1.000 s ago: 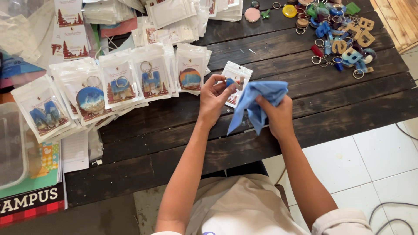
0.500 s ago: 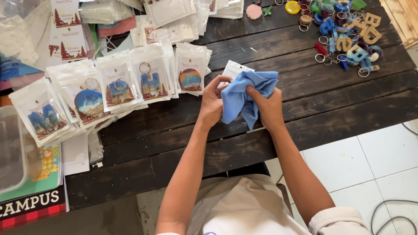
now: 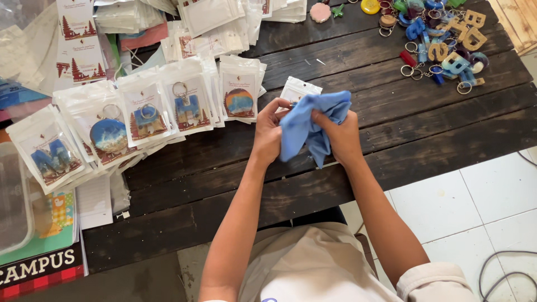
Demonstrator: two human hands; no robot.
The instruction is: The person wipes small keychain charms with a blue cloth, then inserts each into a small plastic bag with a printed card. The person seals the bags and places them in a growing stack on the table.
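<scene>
Over the dark plank table (image 3: 358,168), your two hands meet above its near middle: your left hand (image 3: 268,137) and right hand (image 3: 342,137) both clench one bunched blue cloth (image 3: 306,126). One small white packet (image 3: 297,89) pokes out behind it. Five bagged keychains (image 3: 140,120) front the left stacks; the loose keychains (image 3: 442,39) far right are too tangled to count.

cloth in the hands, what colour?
Plain light blue cloth, seen in the head view.

Dark wooden table (image 3: 224,184): packaged keychains (image 3: 145,114) overlapped at left; loose keychains (image 3: 442,42) heaped far right (letter shapes among them); clear plastic container (image 3: 12,201) near left.
</scene>
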